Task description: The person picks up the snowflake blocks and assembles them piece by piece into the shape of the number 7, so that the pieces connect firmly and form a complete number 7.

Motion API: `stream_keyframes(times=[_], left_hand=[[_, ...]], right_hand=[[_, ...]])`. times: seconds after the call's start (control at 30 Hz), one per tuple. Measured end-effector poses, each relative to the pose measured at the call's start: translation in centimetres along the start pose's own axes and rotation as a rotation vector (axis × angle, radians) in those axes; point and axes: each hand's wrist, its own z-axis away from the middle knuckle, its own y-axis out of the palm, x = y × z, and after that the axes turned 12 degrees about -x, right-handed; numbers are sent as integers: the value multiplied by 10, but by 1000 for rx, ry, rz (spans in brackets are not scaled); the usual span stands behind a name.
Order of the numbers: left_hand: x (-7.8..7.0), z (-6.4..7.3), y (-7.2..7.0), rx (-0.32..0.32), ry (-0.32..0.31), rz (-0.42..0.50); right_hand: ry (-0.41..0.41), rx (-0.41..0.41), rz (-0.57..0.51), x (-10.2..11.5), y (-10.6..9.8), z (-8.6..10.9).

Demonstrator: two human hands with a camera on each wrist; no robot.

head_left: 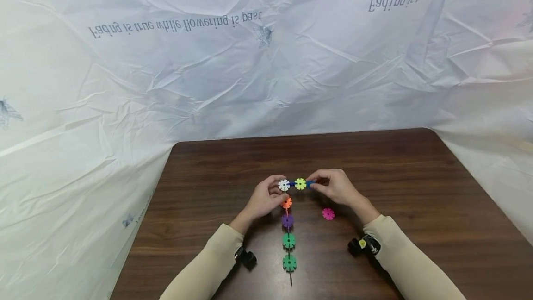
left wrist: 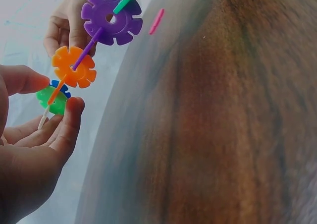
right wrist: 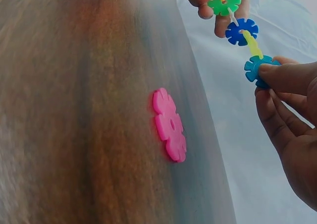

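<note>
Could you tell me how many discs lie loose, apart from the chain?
1: the pink disc lies flat on the table, right of the chain; others may be hidden.

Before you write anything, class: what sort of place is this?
Probably a makeshift recording or craft setup: a dark wooden table, a creased white printed sheet hung behind it, and coloured snowflake discs being joined.

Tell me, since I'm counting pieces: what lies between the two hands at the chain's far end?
In the head view, between the left hand and right hand sit a white disc and a yellow-green disc, joined edge to edge.
</note>
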Motion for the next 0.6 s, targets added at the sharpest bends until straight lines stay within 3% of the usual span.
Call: stream_keyframes(times=[0.1,0.33,0.6], left_hand=[[4,-2,0,-2,-3,-7],[32,-10,3,-24,-20,-18],[36,-11,3,-44,-28,-45]], right_hand=[[-3,-9,9,0,1,0],[0,-31,-6,3,3,-1],[-10,-30,6,8,3,-2]])
